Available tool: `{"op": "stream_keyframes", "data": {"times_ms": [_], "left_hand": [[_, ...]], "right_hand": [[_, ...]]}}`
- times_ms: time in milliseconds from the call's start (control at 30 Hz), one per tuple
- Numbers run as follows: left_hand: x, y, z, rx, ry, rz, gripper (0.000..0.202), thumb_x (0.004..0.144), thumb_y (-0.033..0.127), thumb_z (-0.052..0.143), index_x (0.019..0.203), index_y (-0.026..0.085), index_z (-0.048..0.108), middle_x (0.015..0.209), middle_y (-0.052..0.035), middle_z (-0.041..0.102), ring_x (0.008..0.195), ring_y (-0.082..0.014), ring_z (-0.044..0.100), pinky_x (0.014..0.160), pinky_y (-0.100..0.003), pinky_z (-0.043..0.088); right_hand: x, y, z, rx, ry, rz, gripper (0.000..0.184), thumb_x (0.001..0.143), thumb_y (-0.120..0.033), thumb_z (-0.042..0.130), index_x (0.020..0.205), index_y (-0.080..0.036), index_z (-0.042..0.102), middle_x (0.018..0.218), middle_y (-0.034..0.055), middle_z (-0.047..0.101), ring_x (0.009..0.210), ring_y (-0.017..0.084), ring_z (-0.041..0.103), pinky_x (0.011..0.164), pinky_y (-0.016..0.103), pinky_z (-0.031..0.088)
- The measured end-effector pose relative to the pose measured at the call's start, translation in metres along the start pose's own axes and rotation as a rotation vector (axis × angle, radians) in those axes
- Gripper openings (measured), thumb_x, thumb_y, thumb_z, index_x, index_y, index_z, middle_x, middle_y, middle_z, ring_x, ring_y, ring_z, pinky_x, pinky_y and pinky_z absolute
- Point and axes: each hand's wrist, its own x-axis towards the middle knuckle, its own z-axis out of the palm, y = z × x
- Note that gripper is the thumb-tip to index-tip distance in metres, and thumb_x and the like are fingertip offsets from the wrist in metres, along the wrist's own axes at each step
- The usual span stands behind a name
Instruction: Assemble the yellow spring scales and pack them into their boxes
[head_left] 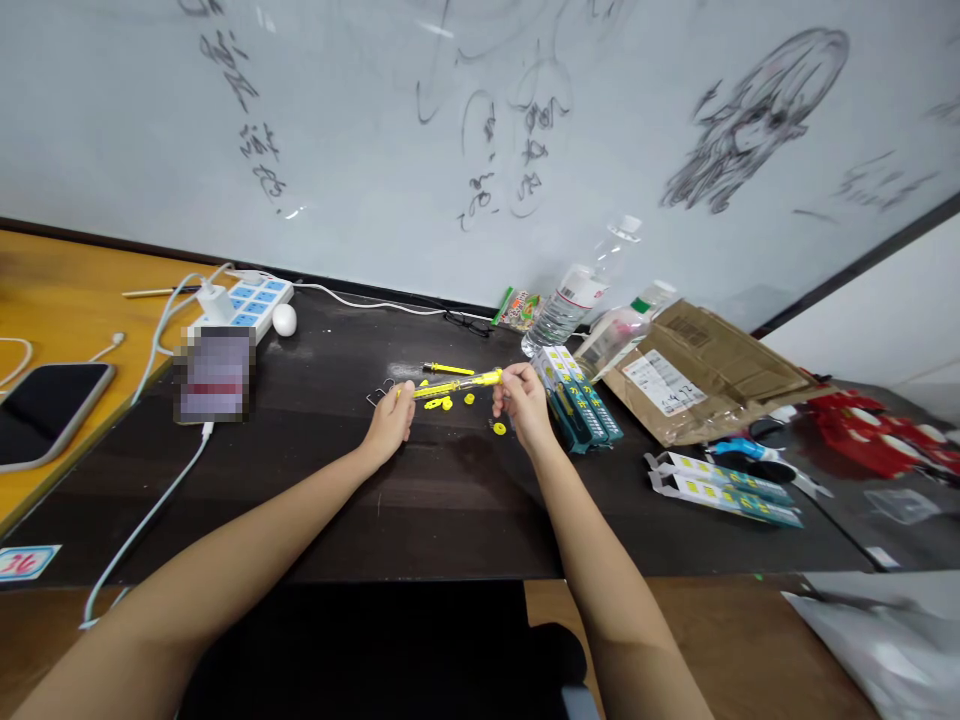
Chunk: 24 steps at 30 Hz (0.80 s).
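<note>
A slim yellow tube with a see-through middle is held level above the dark desk, between my two hands. My left hand is closed around its left end. At the other end, the fingertips of my right hand pinch the yellow tip. Behind the tube lies a thin yellow-and-black stick. Small yellow parts are scattered just below it, and a round yellow piece lies near my right hand. Bent wire hooks show beside my left hand.
Teal-and-white boxes stand right of my right hand, with flattened ones farther right. Behind are water bottles and a cardboard parcel. On the left, a charging phone rests against a power strip; its cable crosses the desk.
</note>
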Motion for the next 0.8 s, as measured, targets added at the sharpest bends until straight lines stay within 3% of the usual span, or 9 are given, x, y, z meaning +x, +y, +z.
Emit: {"op": "stream_keyframes", "data": {"times_ms": [233,467,600,800], "left_hand": [[0.0,0.003,0.003,-0.078,-0.002,-0.08,0.042,0.086,0.054,0.045,0.063,0.02,0.035,0.047,0.009,0.028,0.034,-0.0046,0.026,0.031,-0.016,0.03],[0.0,0.005,0.002,-0.141,-0.042,-0.148,0.047,0.085,0.057,0.043,0.058,0.021,0.032,0.045,0.0093,0.023,0.034,-0.0044,0.021,0.031,-0.016,0.029],[0.0,0.009,0.001,-0.137,-0.123,-0.233,0.046,0.084,0.058,0.045,0.059,0.02,0.035,0.045,0.0098,0.021,0.034,-0.0048,0.021,0.033,-0.018,0.034],[-0.004,0.013,0.003,-0.102,-0.313,-0.373,0.048,0.081,0.064,0.045,0.063,0.02,0.037,0.046,0.0098,0.021,0.036,-0.0049,0.021,0.035,-0.019,0.037]], "right_hand": [[-0.001,-0.001,0.004,0.097,-0.065,0.069,0.028,0.077,-0.039,0.062,0.084,-0.025,0.04,0.051,-0.0103,0.047,0.04,0.007,0.039,0.038,0.017,0.035],[-0.003,-0.01,0.006,0.108,-0.059,0.038,0.029,0.078,-0.038,0.061,0.099,-0.021,0.052,0.049,-0.0089,0.046,0.04,0.007,0.037,0.039,0.018,0.035],[-0.002,-0.007,0.005,0.093,-0.021,0.01,0.029,0.076,-0.043,0.065,0.088,-0.021,0.051,0.045,-0.0103,0.042,0.037,0.006,0.031,0.037,0.017,0.031],[0.0,-0.003,0.001,0.121,0.054,0.002,0.044,0.075,-0.048,0.067,0.067,-0.023,0.032,0.042,-0.0134,0.027,0.035,0.003,0.02,0.033,0.013,0.022]]}}
